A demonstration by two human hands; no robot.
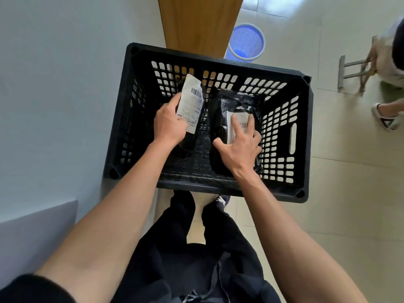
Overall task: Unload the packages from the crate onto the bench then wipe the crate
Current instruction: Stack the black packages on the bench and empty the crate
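A black slotted plastic crate (303, 119) stands on the floor in front of me. Two black plastic packages with white shipping labels lie inside it. My left hand (169, 125) is closed around the left package (191, 99), which is tilted up at its far end. My right hand (238, 147) rests on the right package (231, 106) with fingers spread over its label; the grip is loose, fingertips touching. The wooden bench (196, 20) runs away from the crate's far side, along the wall.
A white wall (65, 84) is on my left. A blue slotted waste bin (246, 41) stands beside the bench. Another person's foot in a sandal (385, 117) and a small metal stool (349, 71) are at the right. My dark-trousered legs are just behind the crate.
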